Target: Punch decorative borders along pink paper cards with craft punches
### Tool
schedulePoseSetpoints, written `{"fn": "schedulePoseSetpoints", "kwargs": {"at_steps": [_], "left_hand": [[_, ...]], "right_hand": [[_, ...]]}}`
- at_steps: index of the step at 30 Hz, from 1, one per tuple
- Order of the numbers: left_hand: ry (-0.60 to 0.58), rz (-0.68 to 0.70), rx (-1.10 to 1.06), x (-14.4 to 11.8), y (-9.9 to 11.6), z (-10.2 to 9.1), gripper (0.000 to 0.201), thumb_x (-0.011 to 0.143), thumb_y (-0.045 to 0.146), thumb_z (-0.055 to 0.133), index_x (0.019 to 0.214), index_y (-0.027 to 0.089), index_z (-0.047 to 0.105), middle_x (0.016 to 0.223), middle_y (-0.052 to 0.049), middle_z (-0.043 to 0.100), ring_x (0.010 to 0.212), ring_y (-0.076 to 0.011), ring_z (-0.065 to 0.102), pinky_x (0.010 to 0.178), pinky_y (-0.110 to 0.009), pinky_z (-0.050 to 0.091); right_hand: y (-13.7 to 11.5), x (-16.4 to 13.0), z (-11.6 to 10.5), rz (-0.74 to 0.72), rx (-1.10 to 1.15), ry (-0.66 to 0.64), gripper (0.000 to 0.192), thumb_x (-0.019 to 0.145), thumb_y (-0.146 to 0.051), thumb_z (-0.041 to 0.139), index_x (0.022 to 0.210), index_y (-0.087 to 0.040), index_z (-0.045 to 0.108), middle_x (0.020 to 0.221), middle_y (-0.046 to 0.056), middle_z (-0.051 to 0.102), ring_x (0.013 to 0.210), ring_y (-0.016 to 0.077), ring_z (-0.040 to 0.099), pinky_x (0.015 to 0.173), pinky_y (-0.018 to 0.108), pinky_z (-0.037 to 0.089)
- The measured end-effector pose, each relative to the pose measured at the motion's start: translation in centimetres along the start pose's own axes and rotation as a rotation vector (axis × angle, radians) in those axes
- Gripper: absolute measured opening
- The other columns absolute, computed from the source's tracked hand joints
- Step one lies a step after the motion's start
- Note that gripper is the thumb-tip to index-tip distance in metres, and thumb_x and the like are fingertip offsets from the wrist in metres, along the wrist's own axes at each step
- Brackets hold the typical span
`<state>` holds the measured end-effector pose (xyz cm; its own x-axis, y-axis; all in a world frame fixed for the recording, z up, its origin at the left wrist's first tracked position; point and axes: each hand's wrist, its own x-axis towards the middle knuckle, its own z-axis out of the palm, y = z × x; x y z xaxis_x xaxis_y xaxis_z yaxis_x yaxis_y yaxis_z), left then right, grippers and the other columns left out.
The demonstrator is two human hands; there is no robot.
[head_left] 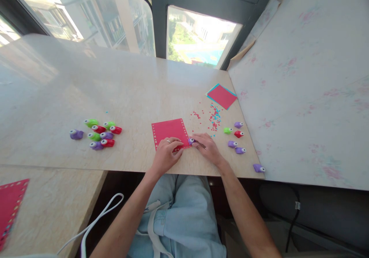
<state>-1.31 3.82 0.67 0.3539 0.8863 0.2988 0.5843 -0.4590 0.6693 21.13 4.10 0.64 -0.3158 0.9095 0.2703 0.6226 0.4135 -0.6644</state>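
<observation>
A square red paper sheet [170,129] lies on the table with small punched holes along its left, right and lower edges. My left hand [167,152] rests over its lower edge, fingers curled and holding the paper. At the sheet's lower right corner sits a purple craft punch [191,141] with a round white top, gripped by my right hand [208,147]. The part of the punch under my fingers is hidden. Red and blue paper bits [215,118] are scattered beyond my right hand.
Purple, green and red craft punches [106,135] are grouped at left; several more punches [236,144] lie at right, one [258,168] near the front corner. Red and blue paper sheets [221,96] lie by the wall. Another punched red sheet [11,204] is at lower left, near a white cable [100,214].
</observation>
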Motion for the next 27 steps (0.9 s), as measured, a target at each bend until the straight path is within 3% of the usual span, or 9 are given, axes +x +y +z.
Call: {"fn": "schedulePoseSetpoints", "kwargs": {"at_steps": [10,19,27], "left_hand": [[0.001,0.009,0.007,0.0,-0.07,0.11,0.011,0.088,0.022,0.066,0.097,0.022,0.072,0.105,-0.007,0.071,0.096,-0.0236,0.064,0.087,-0.041,0.047],[0.0,0.005,0.002,0.04,-0.01,-0.05,0.011,0.086,0.021,0.067,0.095,0.023,0.072,0.104,-0.006,0.071,0.097,-0.0239,0.064,0.087,-0.041,0.047],[0.001,0.012,-0.003,-0.05,-0.03,-0.07,0.011,0.087,0.021,0.066,0.096,0.022,0.072,0.104,-0.006,0.071,0.096,-0.0229,0.064,0.087,-0.04,0.047]], "right_hand": [[-0.01,0.04,0.39,0.036,-0.032,0.046,0.025,0.091,-0.035,0.066,0.114,-0.026,0.071,0.107,0.007,0.07,0.105,0.0241,0.062,0.096,0.041,0.048],[-0.43,0.31,0.6,0.008,-0.065,0.016,0.028,0.091,-0.032,0.066,0.118,-0.031,0.071,0.106,0.005,0.072,0.102,0.0231,0.063,0.094,0.041,0.048],[-0.61,0.23,0.41,0.069,0.092,0.069,0.032,0.092,-0.042,0.062,0.12,-0.026,0.069,0.113,0.009,0.069,0.105,0.0233,0.062,0.094,0.04,0.049]]}}
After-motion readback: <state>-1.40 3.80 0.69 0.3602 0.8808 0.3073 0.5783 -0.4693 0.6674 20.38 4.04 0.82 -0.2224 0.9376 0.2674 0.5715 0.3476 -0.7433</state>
